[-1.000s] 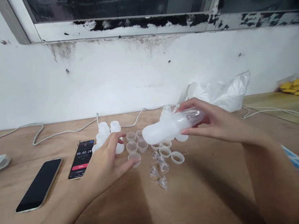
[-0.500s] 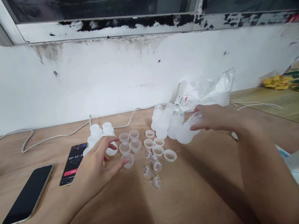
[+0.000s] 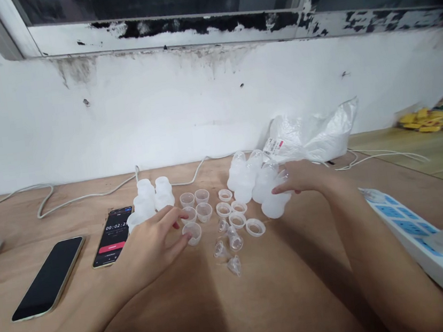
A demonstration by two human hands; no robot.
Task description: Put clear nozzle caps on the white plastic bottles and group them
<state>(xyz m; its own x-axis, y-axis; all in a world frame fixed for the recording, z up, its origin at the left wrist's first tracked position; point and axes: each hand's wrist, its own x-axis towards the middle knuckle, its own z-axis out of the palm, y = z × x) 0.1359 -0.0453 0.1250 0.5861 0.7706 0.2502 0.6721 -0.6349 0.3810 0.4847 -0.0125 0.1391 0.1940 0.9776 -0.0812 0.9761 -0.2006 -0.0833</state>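
**Lowered since the earlier frame: one domed bottle (image 3: 273, 207), carried from mid-air to the near edge of its group**

Across the tabletop (image 3: 183, 311) we read a layout sorted by kind, presumably so that each sort stays distinct. Against the wall slumps a plastic bag (image 3: 315, 138); a power strip (image 3: 410, 226) lies at far right. Our right hand (image 3: 299, 175) is partly closed, its fingers about the clear top of the domed bottle, probably to steady it beside its neighbours; whether it bears any weight we cannot tell. Our left hand (image 3: 151, 250) is loosely open, thumb and fingers apart, its tips touching the nearest cup (image 3: 192, 235) but not enclosing it, perhaps a light check against shifting. Two phones, one dark (image 3: 49, 278) and one showing a timer (image 3: 112, 241), lie flat at left. Open-necked bottles (image 3: 164, 197) stand close together, mouths up. Five cups, mouths up, sit on their bases, which should keep them from rolling. Five rings (image 3: 255, 227) lie flat; four small clear pieces (image 3: 235, 240) lie nearest us, loosely scattered.
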